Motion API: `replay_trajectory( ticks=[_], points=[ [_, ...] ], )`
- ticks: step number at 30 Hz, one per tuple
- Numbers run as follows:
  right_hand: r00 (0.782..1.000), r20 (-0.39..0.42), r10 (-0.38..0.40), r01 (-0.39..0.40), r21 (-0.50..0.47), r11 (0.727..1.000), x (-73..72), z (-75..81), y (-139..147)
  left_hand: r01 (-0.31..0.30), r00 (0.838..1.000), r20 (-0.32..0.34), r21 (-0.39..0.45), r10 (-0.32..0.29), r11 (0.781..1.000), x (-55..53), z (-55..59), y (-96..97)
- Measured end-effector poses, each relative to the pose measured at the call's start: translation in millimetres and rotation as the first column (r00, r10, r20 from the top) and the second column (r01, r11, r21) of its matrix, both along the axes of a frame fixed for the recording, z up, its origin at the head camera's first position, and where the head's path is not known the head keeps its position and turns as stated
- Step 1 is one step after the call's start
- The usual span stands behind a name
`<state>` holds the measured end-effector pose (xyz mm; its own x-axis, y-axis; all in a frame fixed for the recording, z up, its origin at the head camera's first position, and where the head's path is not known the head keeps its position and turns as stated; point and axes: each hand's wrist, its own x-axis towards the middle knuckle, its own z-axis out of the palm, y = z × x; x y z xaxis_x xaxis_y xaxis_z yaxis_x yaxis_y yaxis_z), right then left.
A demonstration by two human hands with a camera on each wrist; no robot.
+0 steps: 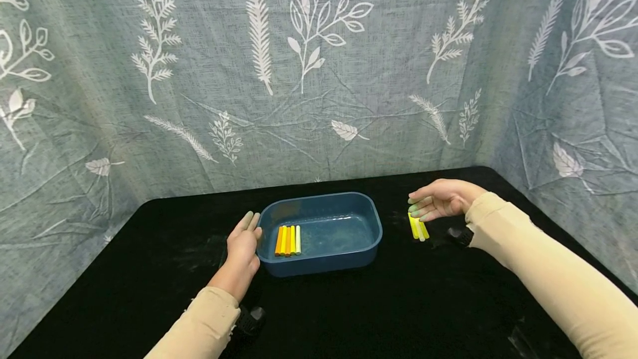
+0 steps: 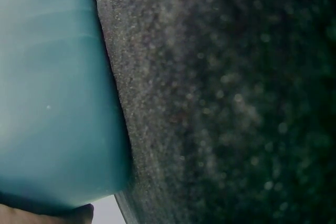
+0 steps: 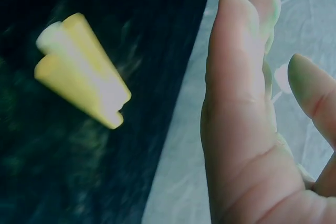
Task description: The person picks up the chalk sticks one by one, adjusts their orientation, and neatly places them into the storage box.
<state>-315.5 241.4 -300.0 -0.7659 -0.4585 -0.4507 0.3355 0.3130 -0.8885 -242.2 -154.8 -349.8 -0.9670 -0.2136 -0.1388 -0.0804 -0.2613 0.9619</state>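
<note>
A dark blue tray (image 1: 324, 262) with rounded corners stands on the black cloth. Inside its left end, several chalk sticks (image 1: 288, 241) in orange, yellow and near-white lie side by side. My left hand (image 1: 242, 248) rests against the tray's left end with its fingers extended; the left wrist view shows the tray wall (image 2: 58, 103) up close and a bit of a finger (image 2: 42, 216). To the right of the tray, my right hand (image 1: 441, 199) hovers just over three chalk sticks (image 3: 84, 72), two yellow and one pale. Its fingers are straight, dusted green at the tips, and hold nothing.
Black cloth (image 1: 149, 270) covers the table, with faint chalky smudges. A grey-green curtain with white leaf prints (image 1: 319, 98) hangs behind and at both sides. Near the lower right lies a small shiny patch (image 1: 520, 342), too dim to identify.
</note>
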Motion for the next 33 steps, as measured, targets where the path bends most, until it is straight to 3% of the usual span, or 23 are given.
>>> replay_trajectory(
  ticks=[8, 18, 25, 33],
  points=[
    [0.998, 0.052, -0.041, 0.040, 0.009, 0.999, -0.8, -21.3, 18.6, 0.004, 1.000, 0.005, 0.004, -0.004, 1.000, 0.5, 0.6, 0.0],
    [0.984, 0.095, -0.150, 0.144, 0.074, 0.987, -6.1, -43.4, 32.5, 0.014, 1.000, 0.008, -0.005, -0.014, 1.000, 2.1, 1.3, 2.8],
    [0.987, 0.090, -0.136, 0.123, 0.137, 0.983, -10.2, -51.6, 32.8, 0.032, 0.999, -0.008, -0.015, -0.032, 0.999, 2.8, -0.6, 2.6],
    [0.993, 0.017, -0.115, 0.108, 0.250, 0.962, -12.9, -51.1, 24.0, 0.020, 1.000, 0.004, -0.021, -0.020, 1.000, 2.4, 0.0, 0.4]
  ],
)
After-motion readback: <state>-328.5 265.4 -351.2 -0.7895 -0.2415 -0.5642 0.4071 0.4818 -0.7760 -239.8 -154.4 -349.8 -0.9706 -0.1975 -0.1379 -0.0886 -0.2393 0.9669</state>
